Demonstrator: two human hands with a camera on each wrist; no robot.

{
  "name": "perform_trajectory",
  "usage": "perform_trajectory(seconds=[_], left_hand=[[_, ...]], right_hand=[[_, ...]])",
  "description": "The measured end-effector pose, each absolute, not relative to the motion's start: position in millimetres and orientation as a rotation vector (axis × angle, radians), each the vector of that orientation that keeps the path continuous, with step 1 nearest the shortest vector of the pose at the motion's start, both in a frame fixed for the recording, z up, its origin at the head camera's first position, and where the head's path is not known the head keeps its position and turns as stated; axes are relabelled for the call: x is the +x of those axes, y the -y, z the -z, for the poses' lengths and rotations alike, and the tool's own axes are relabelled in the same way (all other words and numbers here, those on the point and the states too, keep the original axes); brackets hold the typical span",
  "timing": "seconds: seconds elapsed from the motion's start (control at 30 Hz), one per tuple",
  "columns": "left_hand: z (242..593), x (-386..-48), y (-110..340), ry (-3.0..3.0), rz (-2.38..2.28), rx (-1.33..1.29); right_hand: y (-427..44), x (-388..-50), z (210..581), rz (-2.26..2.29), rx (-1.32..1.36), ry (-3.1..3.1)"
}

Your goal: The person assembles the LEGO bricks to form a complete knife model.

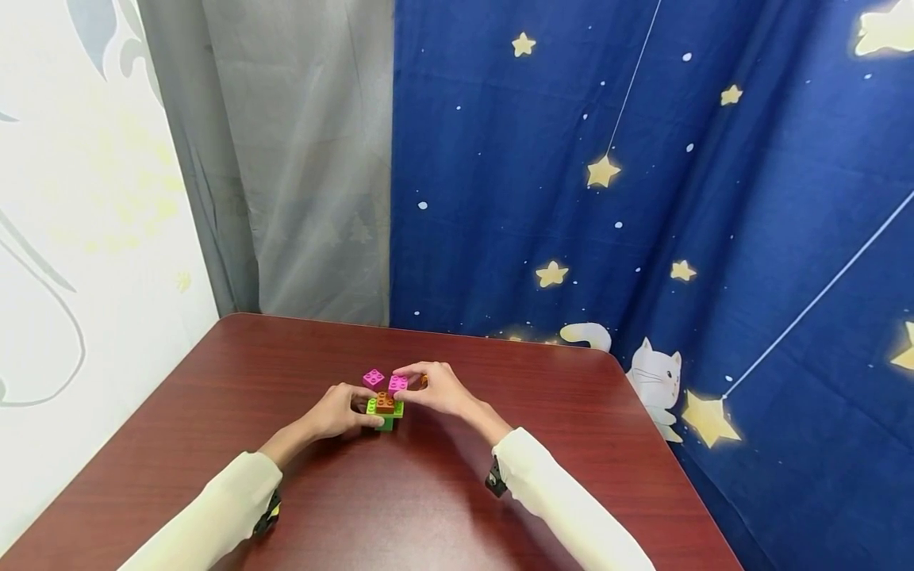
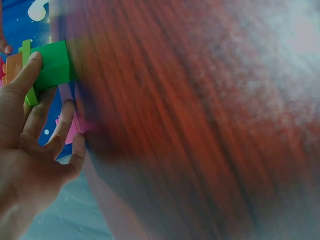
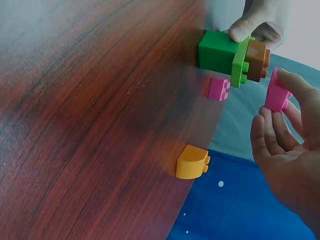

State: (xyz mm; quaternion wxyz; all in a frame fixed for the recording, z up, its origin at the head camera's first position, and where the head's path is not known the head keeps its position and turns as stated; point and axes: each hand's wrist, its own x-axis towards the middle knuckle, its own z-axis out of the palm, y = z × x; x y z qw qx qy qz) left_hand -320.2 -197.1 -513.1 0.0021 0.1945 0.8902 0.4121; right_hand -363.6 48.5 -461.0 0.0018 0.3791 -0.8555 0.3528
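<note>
Status: stack part-built, three layers joined. Stack stands upright mid-desk, between the two hands. Order from bottom: dark green block, light green plate, brown-orange block. Layers look seated; no gaps visible between them. Plate overhangs the base, with bare studs beside the brown-orange block. Can't tell whether the base actually touches the desk or sits a hair above it.

Left grip: closed around the stack, thumb on the near side at plate level, looks like it's steadying the build.

Right grip: pinching the held pink block between thumb and fingers. That block is just beside the top studs, apart from them, so fourth layer not yet on.

Unused so far: loose pink block on the desk, just behind the stack and a bit toward the left in the head view. Yellow-orange block, curved on one side, also on the desk, mostly hidden behind the right grip from the head camera.

Judgement: around halfway. Done: three pieces. Open: held pink block, plus probably the two loose ones if every piece belongs in the build.
</note>
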Motion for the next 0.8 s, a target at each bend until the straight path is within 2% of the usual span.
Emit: perform_trajectory(seconds=[0.8], left_hand=[[512.9, -319.7, 197.4, -2.808, -1.286, 0.681]], right_hand=[[-34.0, -356.3, 467.2, -1.101, 1.266, 2.685]])
